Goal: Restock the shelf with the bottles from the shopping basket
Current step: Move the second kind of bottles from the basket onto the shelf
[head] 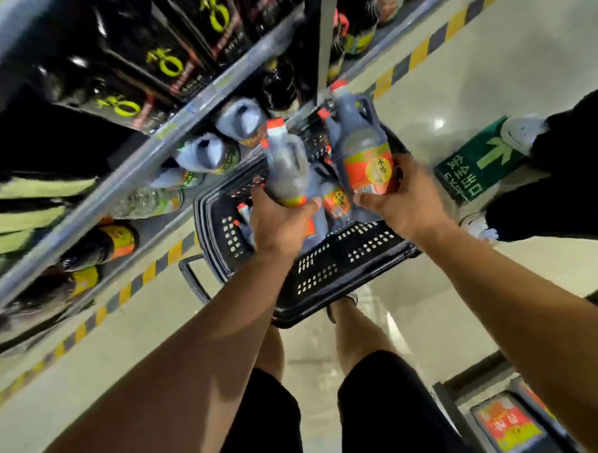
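Above the black shopping basket (327,276), the right hand (403,204) had its fingers curled round the base of a dark bottle (364,148) with an orange label, red cap pointing toward the shelf (124,179). Just beside it, the left hand (280,223) gripped the bottom of a second bottle (286,165) the same way. More bottles (336,199) stood in the basket on the floor (124,336). Grey-capped bottles (241,119) lined the shelf edge. Another person's shoe (521,131) stood by a green exit sign (476,160).
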Demonstrator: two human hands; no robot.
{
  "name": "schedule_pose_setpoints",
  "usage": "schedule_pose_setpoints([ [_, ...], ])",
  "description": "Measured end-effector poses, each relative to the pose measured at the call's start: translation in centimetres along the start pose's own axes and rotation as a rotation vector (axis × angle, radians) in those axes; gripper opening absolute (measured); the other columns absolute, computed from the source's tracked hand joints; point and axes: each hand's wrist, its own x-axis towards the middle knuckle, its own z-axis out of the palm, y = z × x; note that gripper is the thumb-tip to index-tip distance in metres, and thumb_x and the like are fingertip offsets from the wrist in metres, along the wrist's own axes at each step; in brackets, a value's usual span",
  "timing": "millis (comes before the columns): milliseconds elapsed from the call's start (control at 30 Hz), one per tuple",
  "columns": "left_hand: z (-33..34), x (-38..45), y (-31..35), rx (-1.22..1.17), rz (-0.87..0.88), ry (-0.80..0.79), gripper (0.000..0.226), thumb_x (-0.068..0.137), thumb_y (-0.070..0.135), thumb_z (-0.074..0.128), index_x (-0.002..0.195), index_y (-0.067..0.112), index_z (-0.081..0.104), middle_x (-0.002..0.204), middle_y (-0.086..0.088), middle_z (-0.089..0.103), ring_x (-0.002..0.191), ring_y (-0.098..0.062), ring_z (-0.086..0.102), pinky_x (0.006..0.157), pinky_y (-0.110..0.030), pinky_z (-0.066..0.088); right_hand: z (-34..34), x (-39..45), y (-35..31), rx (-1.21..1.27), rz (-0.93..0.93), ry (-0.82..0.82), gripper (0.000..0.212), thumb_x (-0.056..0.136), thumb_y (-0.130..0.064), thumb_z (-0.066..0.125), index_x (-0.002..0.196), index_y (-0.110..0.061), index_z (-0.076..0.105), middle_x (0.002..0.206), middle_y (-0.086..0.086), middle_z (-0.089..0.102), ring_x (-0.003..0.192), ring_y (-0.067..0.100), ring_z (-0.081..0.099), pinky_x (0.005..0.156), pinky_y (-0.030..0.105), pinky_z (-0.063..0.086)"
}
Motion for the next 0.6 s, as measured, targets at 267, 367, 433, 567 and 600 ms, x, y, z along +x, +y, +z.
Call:
schedule_pose_setpoints([
  [267, -13.0, -6.0, 7.7, -0.212, 0.23, 0.066, 0.059, 0.074, 0.017, 0.095, 0.115, 0.013, 0.052, 0.093, 0.008, 0.069, 0.068, 0.006, 0.068, 0.059, -0.022, 0.054, -0.4, -9.2, -10.0, 0.205, -0.182, 0.094, 0.065, 0.076, -0.013, 0.094, 0.122, -0.031, 0.051, 0.095, -0.021, 0.065, 0.074, -0.02, 0.063, 0.063, 0.003, 0.047],
  [367, -17.2, -9.5, 10.1, -0.257, 0.282, 0.103, 0.057, 0.076, 0.015, 0.094, 0.115, 0.013, 0.052, 0.096, 0.007, 0.068, 0.072, 0.006, 0.068, 0.062, -0.021, 0.054, -1.0, -13.1, -13.6, 0.262, -0.266, 0.094, 0.065, 0.076, -0.02, 0.094, 0.125, -0.033, 0.054, 0.103, -0.012, 0.071, 0.085, -0.006, 0.07, 0.074, 0.017, 0.055],
  [433, -19.7, -11.6, 11.3, -0.285, 0.301, 0.15, 0.066, 0.071, 0.027, 0.096, 0.12, 0.018, 0.053, 0.107, 0.005, 0.071, 0.09, -0.007, 0.072, 0.075, -0.035, 0.058, -1.5, -15.4, -15.9, 0.299, -0.31, 0.102, 0.068, 0.077, -0.019, 0.094, 0.131, -0.03, 0.055, 0.109, -0.009, 0.072, 0.09, 0.003, 0.072, 0.078, 0.026, 0.058],
  [567, -24.4, -16.4, 13.7, -0.376, 0.356, 0.164, 0.069, 0.071, 0.033, 0.096, 0.123, 0.034, 0.051, 0.115, 0.019, 0.067, 0.098, 0.003, 0.069, 0.086, -0.043, 0.061, -3.0, -20.0, -20.9, 0.362, -0.42, 0.12, 0.071, 0.078, -0.012, 0.093, 0.136, -0.026, 0.055, 0.113, -0.008, 0.073, 0.095, 0.005, 0.074, 0.081, 0.027, 0.06],
  [600, -25.5, -17.7, 14.1, -0.396, 0.369, 0.161, 0.069, 0.072, 0.031, 0.097, 0.123, 0.036, 0.05, 0.115, 0.022, 0.065, 0.097, 0.008, 0.067, 0.087, -0.044, 0.061, -3.4, -21.1, -22.1, 0.373, -0.441, 0.118, 0.071, 0.079, -0.01, 0.092, 0.137, -0.026, 0.055, 0.113, -0.008, 0.074, 0.094, 0.005, 0.074, 0.079, 0.024, 0.06],
])
